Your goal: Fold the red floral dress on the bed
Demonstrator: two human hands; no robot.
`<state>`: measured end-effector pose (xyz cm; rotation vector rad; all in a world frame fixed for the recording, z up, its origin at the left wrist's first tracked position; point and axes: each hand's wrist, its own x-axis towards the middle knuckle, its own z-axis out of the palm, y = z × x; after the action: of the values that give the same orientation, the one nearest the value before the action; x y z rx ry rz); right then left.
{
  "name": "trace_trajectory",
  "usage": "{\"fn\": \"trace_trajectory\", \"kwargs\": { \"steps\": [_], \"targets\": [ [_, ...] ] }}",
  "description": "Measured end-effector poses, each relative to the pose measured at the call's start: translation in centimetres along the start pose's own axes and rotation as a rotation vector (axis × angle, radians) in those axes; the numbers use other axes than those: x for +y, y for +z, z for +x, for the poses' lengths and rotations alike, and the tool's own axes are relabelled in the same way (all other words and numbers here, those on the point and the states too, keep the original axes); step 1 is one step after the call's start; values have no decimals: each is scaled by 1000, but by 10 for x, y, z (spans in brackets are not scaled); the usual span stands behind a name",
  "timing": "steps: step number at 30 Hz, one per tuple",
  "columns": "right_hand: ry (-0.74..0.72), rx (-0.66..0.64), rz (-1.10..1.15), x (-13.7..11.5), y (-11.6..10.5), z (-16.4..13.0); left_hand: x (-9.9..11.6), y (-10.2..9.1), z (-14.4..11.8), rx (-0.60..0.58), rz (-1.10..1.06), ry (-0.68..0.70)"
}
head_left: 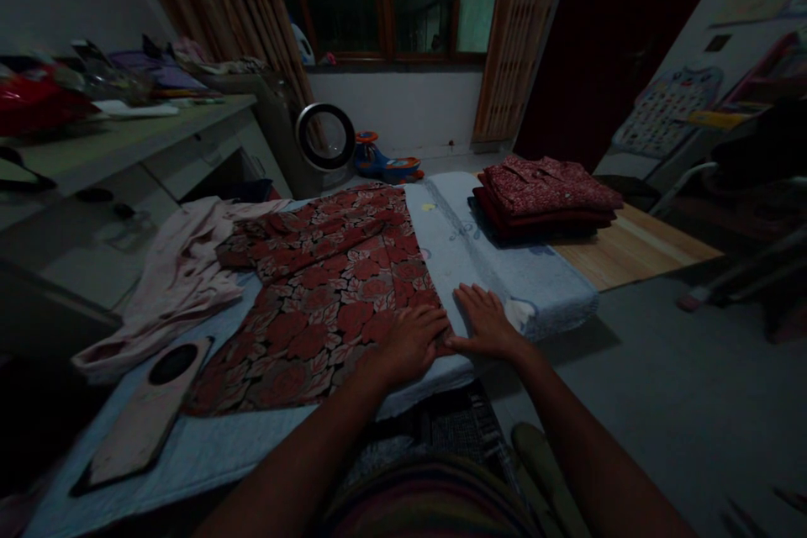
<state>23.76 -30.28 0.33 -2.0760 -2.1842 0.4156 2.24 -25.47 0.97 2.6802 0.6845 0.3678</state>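
A red and black floral garment point(340, 294) is spread on the light blue cloth of the bed-like surface point(450, 252). My left hand point(416, 340) rests on the garment's near right corner, fingers together and laid over the fabric. Just past that edge, my right hand point(485, 321) lies palm down on the blue cloth, fingers extended and its thumb close to the garment's corner. Whether the thumb touches the fabric I cannot tell. Neither hand grips anything that I can see.
A stack of folded red clothes point(542, 193) sits at the far right end. Left of the garment lie a crumpled pale pink garment point(182, 269) and a flat pale board with a dark oval point(142, 416). A cluttered desk point(145, 134) borders the left; a ride-on toy point(384, 164) stands beyond.
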Motion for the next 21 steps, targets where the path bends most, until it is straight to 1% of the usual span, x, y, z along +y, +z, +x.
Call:
{"fn": "trace_trajectory", "kwargs": {
  "steps": [4,7,10,12,16,18,21],
  "targets": [
    [-29,-4,47,8,-1,-4,0,0,-1,10,4,14],
    [-74,41,125,17,-2,7,1,0,-2,21,11,35],
    [-78,152,139,18,1,31,3,-1,-2,17,19,68],
    [-61,187,98,14,4,50,5,-3,-3,9,25,84],
    [-47,195,0,4,10,82,7,-5,-2,19,29,104],
    [-49,193,-37,3,9,95,8,-6,-1,31,23,109],
    [-16,204,-76,3,4,112,9,-6,0,44,0,107]
  ]
}}
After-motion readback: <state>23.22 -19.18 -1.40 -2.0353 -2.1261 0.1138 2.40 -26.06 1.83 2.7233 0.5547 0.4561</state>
